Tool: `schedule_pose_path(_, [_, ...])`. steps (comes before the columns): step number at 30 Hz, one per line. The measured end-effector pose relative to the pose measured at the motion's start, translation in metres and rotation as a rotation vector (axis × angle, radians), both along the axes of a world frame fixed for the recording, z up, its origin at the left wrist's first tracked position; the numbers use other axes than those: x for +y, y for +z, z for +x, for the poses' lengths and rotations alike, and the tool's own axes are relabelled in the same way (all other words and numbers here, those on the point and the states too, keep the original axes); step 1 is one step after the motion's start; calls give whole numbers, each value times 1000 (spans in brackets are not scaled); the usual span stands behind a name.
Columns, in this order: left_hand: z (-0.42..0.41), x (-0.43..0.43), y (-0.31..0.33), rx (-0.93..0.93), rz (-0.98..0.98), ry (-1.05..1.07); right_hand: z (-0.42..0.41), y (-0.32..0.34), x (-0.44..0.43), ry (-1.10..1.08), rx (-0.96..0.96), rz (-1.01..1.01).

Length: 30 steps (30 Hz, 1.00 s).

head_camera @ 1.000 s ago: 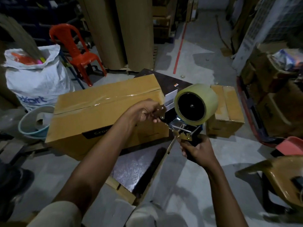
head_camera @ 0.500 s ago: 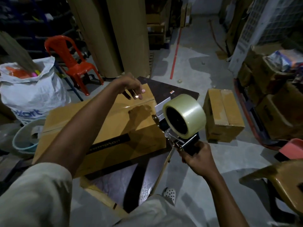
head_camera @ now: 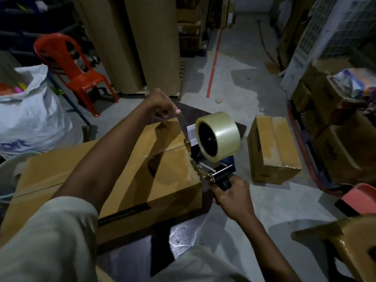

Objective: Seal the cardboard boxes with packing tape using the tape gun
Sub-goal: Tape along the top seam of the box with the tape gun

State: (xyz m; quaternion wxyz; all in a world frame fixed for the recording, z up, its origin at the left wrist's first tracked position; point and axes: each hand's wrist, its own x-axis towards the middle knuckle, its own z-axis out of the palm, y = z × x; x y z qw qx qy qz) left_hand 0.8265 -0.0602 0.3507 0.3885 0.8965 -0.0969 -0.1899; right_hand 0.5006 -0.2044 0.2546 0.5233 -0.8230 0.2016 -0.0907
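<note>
The left hand (head_camera: 162,104) had drawn away from the mouth of the tape gun (head_camera: 215,171), where it was a second before, and now hung above the far edge of the big cardboard box (head_camera: 122,169), pinching the free end of the tape strip (head_camera: 182,124) between thumb and fingertips. The box lay on a dark tabletop (head_camera: 203,113), plain brown, with a long seam running across its top, and a smaller box (head_camera: 272,149) sat apart on the floor to the right. The gun stood at the big box's right end, its handle gripped in the right hand (head_camera: 232,192), its pale, nearly full tape roll (head_camera: 216,137) upright above the frame. The strip was clear and so thin I could barely make it out in the dim light. Stretched in the air like that, I judged it might sag and fold onto itself, or land off the seam, if either hand slackened or drifted sideways.
</note>
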Motion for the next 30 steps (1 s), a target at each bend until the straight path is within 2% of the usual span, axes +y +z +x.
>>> schedule_pose_path(13, [92, -8, -64, -13, 93, 39, 93, 6, 6, -23, 133, -7])
schedule_pose_path(20, [92, -5, -104, 136, 129, 11, 97, -3, 13, -19, 197, -160])
schedule_pose_path(23, [93, 4, -115, 65, 354, -88, 96, -3, 16, -25, 177, -192])
schedule_pose_path(25, [94, 9, -113, -106, 526, 11, 95, -4, 17, -16, 186, -198])
schedule_pose_path(26, [92, 8, -107, -202, 526, 90, 95, -4, 17, -15, 191, -202])
schedule_pose_path(28, [83, 0, -99, -317, 355, 124, 96, -5, 15, -13, 191, -202])
schedule_pose_path(30, [64, -6, -101, -199, 145, -6, 97, -7, 14, -10, 199, -196])
